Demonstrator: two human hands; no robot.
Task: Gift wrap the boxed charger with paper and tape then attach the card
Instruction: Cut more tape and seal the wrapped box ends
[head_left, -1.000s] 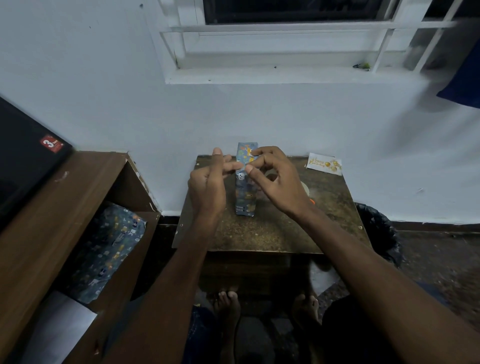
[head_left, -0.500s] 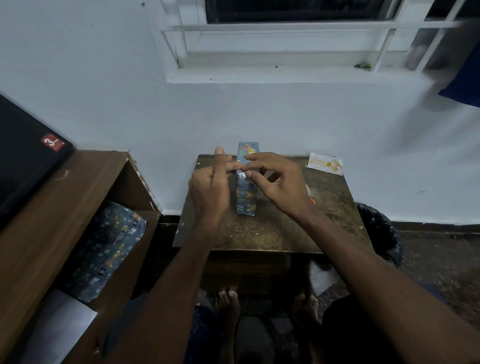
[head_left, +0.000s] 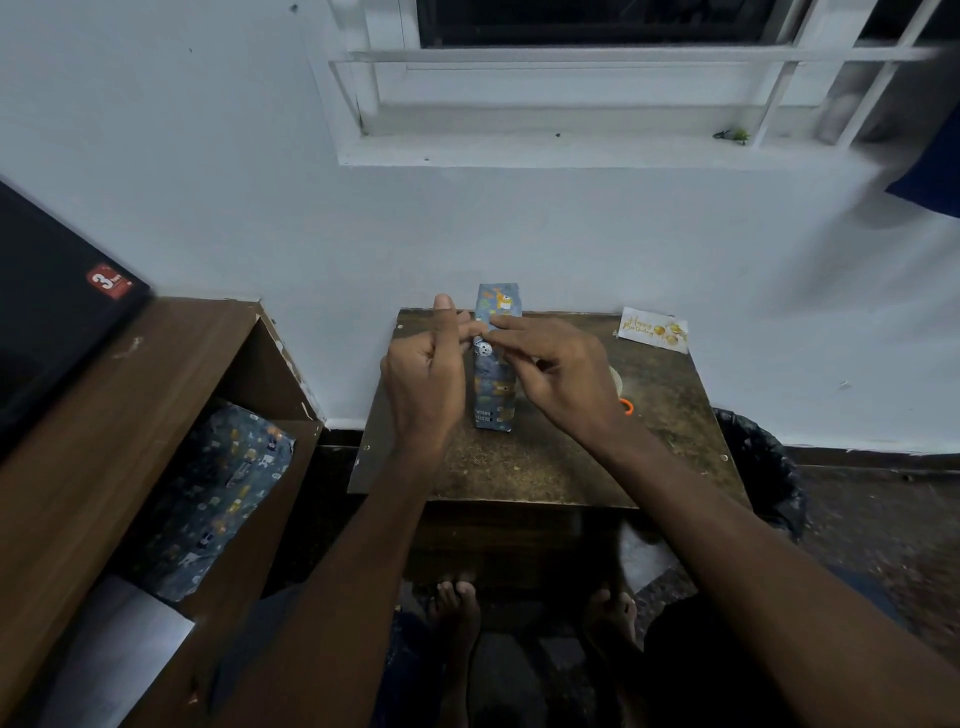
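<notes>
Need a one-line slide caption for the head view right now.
Both hands work at the wrapped box on the table; card lies apart.

We cannot tell whether any tape sits between the fingertips of our left hand (head_left: 423, 382) and right hand (head_left: 558, 376), which cover the middle of the wrapped box (head_left: 494, 364). The card (head_left: 653, 330) lettering is too small to read, and the right hand hides most of a pale round thing (head_left: 618, 378) and an orange piece (head_left: 627, 406).

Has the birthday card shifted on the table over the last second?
No. The card lies at the table's far right corner against the wall, as before.
</notes>
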